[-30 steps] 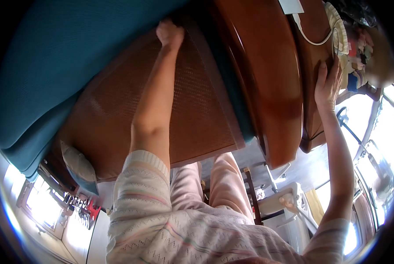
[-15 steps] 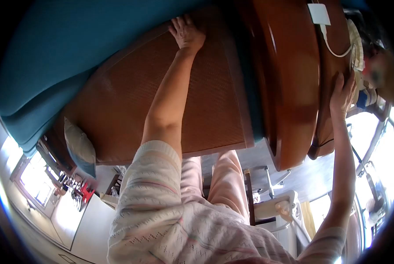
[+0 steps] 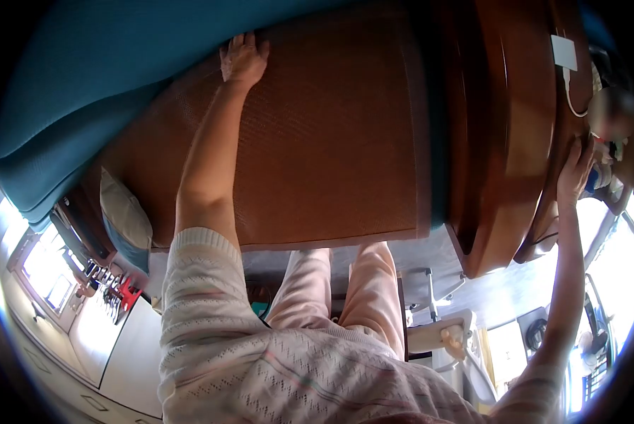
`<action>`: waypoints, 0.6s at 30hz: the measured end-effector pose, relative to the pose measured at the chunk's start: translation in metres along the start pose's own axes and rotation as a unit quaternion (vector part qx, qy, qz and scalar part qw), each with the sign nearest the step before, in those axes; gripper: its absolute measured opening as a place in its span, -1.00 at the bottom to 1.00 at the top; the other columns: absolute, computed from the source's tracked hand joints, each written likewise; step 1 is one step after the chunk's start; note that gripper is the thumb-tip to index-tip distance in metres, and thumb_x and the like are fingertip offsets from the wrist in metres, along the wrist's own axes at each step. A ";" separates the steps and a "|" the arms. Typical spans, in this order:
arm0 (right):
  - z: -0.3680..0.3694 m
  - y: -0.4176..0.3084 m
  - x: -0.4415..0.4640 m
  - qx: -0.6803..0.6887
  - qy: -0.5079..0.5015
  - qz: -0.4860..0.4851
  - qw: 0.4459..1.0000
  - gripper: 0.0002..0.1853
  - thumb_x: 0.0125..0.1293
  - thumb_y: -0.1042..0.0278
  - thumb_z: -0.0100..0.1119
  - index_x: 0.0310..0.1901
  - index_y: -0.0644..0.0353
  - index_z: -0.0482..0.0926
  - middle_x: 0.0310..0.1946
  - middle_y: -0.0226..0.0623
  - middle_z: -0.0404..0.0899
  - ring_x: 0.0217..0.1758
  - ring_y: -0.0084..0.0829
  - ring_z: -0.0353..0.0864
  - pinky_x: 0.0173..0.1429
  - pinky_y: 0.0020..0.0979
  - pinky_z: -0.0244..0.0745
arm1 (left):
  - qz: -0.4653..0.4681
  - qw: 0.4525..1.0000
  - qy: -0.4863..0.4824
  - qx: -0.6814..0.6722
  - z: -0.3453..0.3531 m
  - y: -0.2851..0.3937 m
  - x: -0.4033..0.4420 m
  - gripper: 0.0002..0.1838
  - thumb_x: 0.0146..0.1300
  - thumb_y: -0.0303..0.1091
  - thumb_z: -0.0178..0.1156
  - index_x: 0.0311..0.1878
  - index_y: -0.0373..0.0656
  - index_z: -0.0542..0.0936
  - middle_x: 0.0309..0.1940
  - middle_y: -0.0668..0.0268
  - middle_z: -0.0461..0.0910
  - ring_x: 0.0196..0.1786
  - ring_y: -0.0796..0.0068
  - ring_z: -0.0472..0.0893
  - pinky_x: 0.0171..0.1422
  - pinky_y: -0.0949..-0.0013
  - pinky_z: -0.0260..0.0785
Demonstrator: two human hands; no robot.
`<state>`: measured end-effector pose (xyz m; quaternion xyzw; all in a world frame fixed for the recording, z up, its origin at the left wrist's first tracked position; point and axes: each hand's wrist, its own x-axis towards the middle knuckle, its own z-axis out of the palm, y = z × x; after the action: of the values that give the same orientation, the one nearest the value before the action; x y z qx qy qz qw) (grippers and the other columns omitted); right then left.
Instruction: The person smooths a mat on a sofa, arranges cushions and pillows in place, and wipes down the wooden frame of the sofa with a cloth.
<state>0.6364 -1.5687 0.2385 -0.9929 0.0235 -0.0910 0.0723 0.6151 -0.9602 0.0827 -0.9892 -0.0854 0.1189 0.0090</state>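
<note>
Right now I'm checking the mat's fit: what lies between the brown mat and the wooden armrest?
A narrow strip of teal upholstery lies between the brown mat and the wooden armrest in the head view.

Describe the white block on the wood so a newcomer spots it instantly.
Start at the brown wooden furniture right of the brown mat. On the wood's outer part, beyond the right hand, lies the white block. Squarish, with a white cable at its near edge, it stands out pale against the wood.
</note>
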 end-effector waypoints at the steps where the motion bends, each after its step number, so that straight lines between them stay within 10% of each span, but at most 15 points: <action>1: 0.002 0.004 0.001 -0.010 0.006 -0.009 1.000 -0.35 0.31 -0.06 -0.27 0.21 0.37 0.14 0.14 0.17 0.21 0.20 0.04 0.20 0.27 -0.20 0.08 | -0.005 1.000 0.000 -0.010 -0.002 0.003 -0.003 -0.45 0.28 -0.08 -0.13 0.27 -0.15 0.13 0.27 0.15 0.08 0.32 0.20 0.09 0.32 -0.07 -0.05; 18: 0.005 -0.004 -0.001 -0.009 0.022 0.003 1.000 -0.34 0.30 -0.08 -0.28 0.21 0.36 0.14 0.13 0.17 0.21 0.20 0.05 0.19 0.26 -0.19 0.07 | 0.101 0.994 0.022 -0.026 -0.019 0.101 -0.008 -0.35 0.25 0.02 -0.09 0.30 -0.13 0.08 0.24 0.01 0.13 0.31 0.09 0.12 0.35 -0.03 -0.09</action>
<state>0.6361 -1.5638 0.2341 -0.9912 0.0290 -0.1128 0.0634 0.6289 -1.0613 0.0991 -0.9950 0.0118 0.0950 -0.0272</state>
